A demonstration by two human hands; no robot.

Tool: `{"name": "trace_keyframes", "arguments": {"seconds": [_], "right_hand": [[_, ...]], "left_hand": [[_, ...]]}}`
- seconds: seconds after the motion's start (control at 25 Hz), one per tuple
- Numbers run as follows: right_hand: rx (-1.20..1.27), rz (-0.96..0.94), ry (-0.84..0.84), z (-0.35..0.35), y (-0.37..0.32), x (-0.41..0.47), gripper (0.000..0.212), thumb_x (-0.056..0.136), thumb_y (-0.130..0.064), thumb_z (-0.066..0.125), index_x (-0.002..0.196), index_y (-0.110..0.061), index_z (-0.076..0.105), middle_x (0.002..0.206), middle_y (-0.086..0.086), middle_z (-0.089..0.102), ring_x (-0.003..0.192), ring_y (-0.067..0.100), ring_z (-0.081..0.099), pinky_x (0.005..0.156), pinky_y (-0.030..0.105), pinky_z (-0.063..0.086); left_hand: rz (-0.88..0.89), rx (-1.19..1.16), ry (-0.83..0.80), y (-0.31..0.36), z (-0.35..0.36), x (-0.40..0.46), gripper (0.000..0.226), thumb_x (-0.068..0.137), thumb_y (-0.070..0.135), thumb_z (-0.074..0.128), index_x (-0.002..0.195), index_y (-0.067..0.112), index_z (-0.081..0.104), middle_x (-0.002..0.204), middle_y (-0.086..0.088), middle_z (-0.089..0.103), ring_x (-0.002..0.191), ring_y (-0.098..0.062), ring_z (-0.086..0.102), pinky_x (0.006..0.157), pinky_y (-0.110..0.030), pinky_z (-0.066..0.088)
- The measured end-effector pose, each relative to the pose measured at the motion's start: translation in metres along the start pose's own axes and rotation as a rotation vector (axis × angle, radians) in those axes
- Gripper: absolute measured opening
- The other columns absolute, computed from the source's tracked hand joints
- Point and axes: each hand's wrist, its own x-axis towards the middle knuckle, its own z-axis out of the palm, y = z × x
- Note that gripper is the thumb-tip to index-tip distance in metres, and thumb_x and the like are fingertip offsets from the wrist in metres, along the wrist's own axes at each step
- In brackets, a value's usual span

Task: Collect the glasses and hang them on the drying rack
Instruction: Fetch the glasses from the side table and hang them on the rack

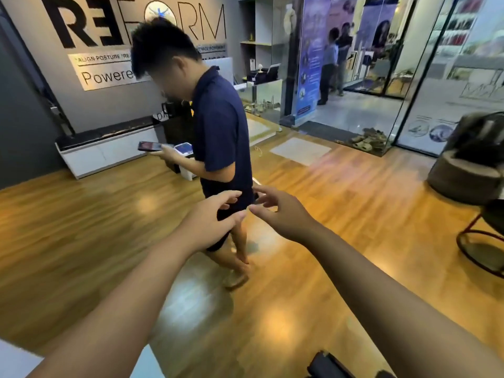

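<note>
Both arms reach fwd over wood floor (341,186), left hand (215,221) & right hand (281,214) each an open, empty grip, neither nearer: no glasses or drying rack in view.

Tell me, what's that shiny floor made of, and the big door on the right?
The floor looks like glossy wood or wood-look laminate: plank lines, brown grain and bright light reflections show. The door seems clear glass in dark frames, since the hallway beyond shows through it.
</note>
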Motion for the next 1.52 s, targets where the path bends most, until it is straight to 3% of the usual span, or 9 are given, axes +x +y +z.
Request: {"name": "trace_keyframes", "arguments": {"seconds": [0.44,0.72,0.96,1.2,1.4,1.52], "right_hand": [[-0.048,0.229,0.231,-0.111,0.114,0.081,0.056,0.096,-0.049,0.068,0.149,-0.037,0.052,0.127,-0.009,0.066,0.117,0.009,0.061,0.096,0.031,0.051],[-0.126,0.417,0.486,-0.18,0.17,0.135,0.057,0.097,-0.049,0.067,0.15,-0.036,0.051,0.128,-0.008,0.065,0.117,0.009,0.061,0.094,0.03,0.054],[-0.165,0.586,0.727,-0.228,0.196,0.156,0.057,0.098,-0.047,0.067,0.15,-0.036,0.049,0.124,-0.014,0.062,0.116,0.007,0.06,0.081,0.017,0.048],[-0.234,0.744,0.909,-0.287,0.249,0.155,0.058,0.097,-0.048,0.067,0.151,-0.035,0.05,0.132,-0.006,0.066,0.121,0.013,0.061,0.096,0.037,0.058],[-0.246,0.8,0.961,-0.352,0.319,0.172,0.06,0.097,-0.048,0.067,0.152,-0.034,0.049,0.134,-0.004,0.067,0.124,0.015,0.061,0.097,0.038,0.058],[-0.251,0.803,0.941,-0.404,0.36,0.187,0.062,0.097,-0.048,0.067,0.154,-0.035,0.046,0.142,-0.003,0.063,0.129,0.016,0.059,0.096,0.032,0.055]], "left_hand": [[0.163,-0.033,-0.205,0.023,0.089,0.206,0.056,0.094,0.059,0.065,0.146,0.046,0.05,0.135,0.024,0.06,0.121,0.005,0.057,0.105,-0.037,0.049],[0.392,-0.078,-0.36,0.038,0.143,0.363,0.058,0.095,0.053,0.066,0.149,0.039,0.05,0.138,0.018,0.061,0.123,-0.003,0.058,0.104,-0.039,0.051],[0.588,-0.069,-0.496,0.073,0.191,0.469,0.057,0.095,0.055,0.064,0.149,0.043,0.048,0.139,0.02,0.059,0.12,0.0,0.057,0.101,-0.032,0.052],[0.722,-0.162,-0.632,0.126,0.261,0.537,0.057,0.096,0.052,0.065,0.15,0.039,0.05,0.139,0.018,0.06,0.124,-0.004,0.058,0.104,-0.037,0.051],[0.744,-0.236,-0.621,0.178,0.333,0.592,0.057,0.098,0.044,0.067,0.151,0.035,0.05,0.135,0.015,0.063,0.12,-0.006,0.06,0.1,-0.034,0.052],[0.735,-0.225,-0.653,0.215,0.38,0.64,0.057,0.097,0.045,0.068,0.151,0.037,0.049,0.136,0.016,0.062,0.122,-0.006,0.059,0.1,-0.033,0.051]]}}
